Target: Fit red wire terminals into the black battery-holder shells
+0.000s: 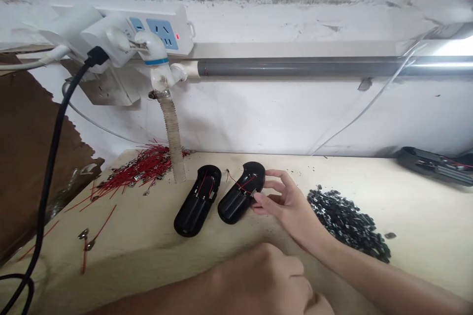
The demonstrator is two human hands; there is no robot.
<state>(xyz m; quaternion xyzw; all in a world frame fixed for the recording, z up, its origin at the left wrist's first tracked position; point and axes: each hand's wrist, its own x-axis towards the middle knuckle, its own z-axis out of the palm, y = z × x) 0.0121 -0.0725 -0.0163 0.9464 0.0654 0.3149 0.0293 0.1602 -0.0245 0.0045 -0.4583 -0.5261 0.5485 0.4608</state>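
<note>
Two black battery holders (pixel 197 202) lie side by side on the bench (pixel 414 216). The right hand (pixel 291 209), fingers spread apart, touches the edge of the holder on the right. The left hand (pixel 262 280) is curled just below them, its grip impossible to tell.

Right hand (pixel 291 206) touches 1 of 2 black battery holders (pixel 240 194) — left hand (pixel 258 280) curled nearby.

The left hand (pixel 258 280) curls loosely; the right hand (pixel 291 209) spreads open.
</note>
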